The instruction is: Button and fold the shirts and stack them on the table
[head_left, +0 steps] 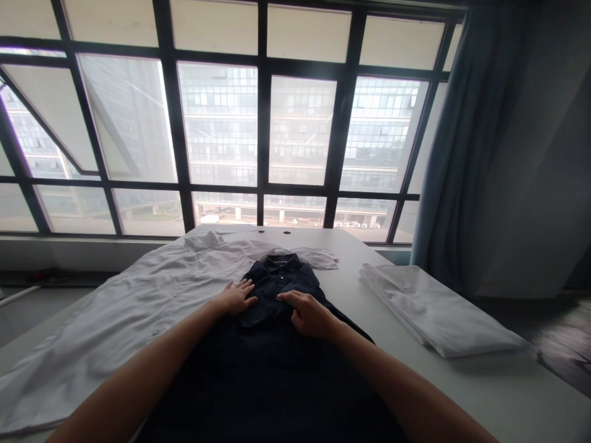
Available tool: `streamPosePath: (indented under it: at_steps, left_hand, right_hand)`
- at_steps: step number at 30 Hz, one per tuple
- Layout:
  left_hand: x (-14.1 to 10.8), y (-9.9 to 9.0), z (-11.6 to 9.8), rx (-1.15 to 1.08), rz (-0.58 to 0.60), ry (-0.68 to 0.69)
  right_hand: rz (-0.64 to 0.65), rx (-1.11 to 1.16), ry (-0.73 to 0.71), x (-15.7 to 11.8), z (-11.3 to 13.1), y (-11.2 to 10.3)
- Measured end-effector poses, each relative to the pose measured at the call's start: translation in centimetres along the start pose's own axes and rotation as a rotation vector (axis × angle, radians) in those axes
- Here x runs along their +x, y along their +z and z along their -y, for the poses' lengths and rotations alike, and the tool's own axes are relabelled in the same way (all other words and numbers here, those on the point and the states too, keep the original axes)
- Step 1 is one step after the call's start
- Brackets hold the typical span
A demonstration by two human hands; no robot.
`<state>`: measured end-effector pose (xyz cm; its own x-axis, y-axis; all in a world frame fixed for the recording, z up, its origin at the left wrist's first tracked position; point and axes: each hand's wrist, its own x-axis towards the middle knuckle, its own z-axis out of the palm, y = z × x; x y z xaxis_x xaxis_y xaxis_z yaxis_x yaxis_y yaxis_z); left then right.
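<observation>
A dark navy collared shirt [273, 307] lies front up before me, its collar toward the window and a pale button below the collar. Its lower part merges with dark cloth close to me. My left hand [236, 298] rests flat on the shirt's left side, fingers spread. On the right of the button line, my right hand [310, 314] touches the shirt with its index finger stretched out; the thumb sits lower, apart from that fingertip. Some of its other fingers are hidden. To the left a white shirt [152, 295] is spread out, wrinkled, partly beside and behind the navy one.
A folded white cloth [438, 307] lies on the right of the white table [480, 387]. Two small dark round holes mark the table's far end. Beyond stand a large framed window [263, 129] and a blue-grey curtain [466, 147].
</observation>
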<state>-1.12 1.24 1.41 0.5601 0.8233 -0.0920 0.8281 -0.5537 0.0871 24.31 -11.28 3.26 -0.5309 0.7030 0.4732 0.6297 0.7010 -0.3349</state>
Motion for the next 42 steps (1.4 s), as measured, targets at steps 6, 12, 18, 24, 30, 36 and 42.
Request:
streamPosePath:
  at_steps: [6, 12, 18, 24, 30, 36, 42]
  left_hand:
    - [0.2, -0.6, 0.5, 0.015, 0.018, -0.011]
    - [0.6, -0.4, 0.9, 0.01, 0.032, -0.036]
    - [2.6, -0.7, 0.7, 0.091, -0.01, -0.085]
    - [6.9, -0.5, -0.7, 0.125, -0.144, -0.094]
    - [11.0, 0.2, 0.5, 0.041, -0.103, -0.117]
    - [11.6, 0.7, 1.9, -0.055, -0.106, -0.16]
    - [8.1, 0.3, 2.2, -0.066, -0.113, -0.177]
  right_hand:
    - [0.099, 0.034, 0.02, -0.3, 0.1, 0.1]
    - [-0.012, 0.05, 0.255, -0.2, -0.2, -0.7]
    - [0.198, 0.102, 0.295, 0.1, -0.5, -2.3]
    - [0.041, -0.223, 0.29, -0.6, -2.2, -2.2]
    - [0.216, -0.163, 0.368, -2.0, -4.6, -0.3]
    - [0.22, -0.142, 0.388, -2.1, -5.0, -0.1]
    - [0.206, -0.135, 0.374, -2.2, -5.1, -0.1]
